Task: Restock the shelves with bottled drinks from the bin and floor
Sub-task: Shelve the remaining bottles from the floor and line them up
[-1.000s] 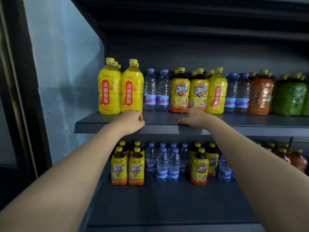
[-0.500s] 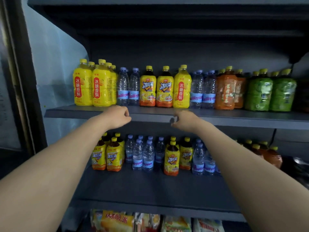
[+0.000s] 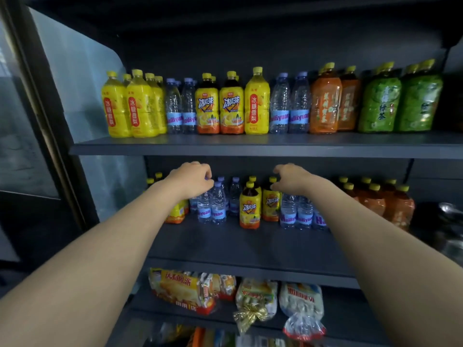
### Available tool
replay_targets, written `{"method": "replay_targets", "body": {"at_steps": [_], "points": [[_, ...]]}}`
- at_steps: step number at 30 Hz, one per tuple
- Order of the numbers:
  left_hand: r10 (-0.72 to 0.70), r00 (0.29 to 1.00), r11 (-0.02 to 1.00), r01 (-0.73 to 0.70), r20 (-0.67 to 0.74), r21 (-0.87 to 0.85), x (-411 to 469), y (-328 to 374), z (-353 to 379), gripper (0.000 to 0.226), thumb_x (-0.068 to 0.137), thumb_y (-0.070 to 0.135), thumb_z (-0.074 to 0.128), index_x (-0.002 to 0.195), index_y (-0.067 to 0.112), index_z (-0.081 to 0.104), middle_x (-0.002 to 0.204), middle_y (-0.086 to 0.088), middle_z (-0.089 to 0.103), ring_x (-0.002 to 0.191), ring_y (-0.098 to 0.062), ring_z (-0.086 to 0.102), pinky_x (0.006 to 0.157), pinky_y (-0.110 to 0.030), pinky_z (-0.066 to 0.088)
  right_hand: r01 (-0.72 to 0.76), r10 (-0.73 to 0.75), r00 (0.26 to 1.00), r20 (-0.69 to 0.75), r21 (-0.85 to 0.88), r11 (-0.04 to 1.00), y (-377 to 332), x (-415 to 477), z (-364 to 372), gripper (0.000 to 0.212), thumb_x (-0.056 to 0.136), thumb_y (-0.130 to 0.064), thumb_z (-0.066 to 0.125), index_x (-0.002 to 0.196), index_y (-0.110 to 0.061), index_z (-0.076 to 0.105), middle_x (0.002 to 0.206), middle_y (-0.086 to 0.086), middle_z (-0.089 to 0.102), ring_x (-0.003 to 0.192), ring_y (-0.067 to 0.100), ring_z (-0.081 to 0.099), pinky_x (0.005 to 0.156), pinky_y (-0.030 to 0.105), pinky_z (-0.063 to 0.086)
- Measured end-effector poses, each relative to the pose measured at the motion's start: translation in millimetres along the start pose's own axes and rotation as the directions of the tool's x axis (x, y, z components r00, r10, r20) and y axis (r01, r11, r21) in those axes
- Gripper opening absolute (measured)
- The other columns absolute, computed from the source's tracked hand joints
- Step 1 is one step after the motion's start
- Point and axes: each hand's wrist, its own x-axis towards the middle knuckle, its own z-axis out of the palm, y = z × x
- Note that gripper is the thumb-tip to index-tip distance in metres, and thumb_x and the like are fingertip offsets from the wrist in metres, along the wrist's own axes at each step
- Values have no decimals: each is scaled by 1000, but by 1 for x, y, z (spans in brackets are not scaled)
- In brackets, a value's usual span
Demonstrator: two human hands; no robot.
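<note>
Your left hand [image 3: 193,180] is over the water bottles [image 3: 218,204] on the middle shelf [image 3: 238,244]. Its fingers [image 3: 206,172] curl down onto a purple cap, and I cannot tell whether they pinch it or only touch it. Your right hand [image 3: 293,179] is clawed, with a tea bottle [image 3: 271,201] cap just below its fingertips; I cannot tell if it has a grip either. The drinks stand upright, sorted by kind with labels outward, all beyond your fingers, while the shelf on your side of them is bare. You are probably squaring the rows so new stock fits in front. The bin and floor are out of view.
</note>
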Motion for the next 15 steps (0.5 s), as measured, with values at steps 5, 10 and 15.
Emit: {"method": "replay_targets", "body": {"at_steps": [5,10,15], "points": [[18,1000,998,-16,19,-60,-4,5,40,25,88,24,50,110,16,58,119,-7,53,114,-27,49,96,-38,42,-24,24,1000,14,-7,1000,10,-11,22,46,88,-29,56,129,-10,46,131,16,46,120,35,45,100,44,41],[66,992,994,-55,105,-97,-13,14,79,28,91,28,49,115,16,57,125,-7,53,118,-25,47,95,-33,41,-34,28,991,129,39,999,13,-32,51,32,91,-22,53,118,-6,49,117,18,51,90,27,53,73,30,43],[80,979,991,-59,188,-117,-31,13,125,27,91,33,48,112,19,56,122,-4,54,113,-25,50,96,-42,43,-52,51,973,225,-2,999,28,-49,100,58,92,-30,56,140,-5,35,142,16,40,127,32,42,100,35,39]]}}
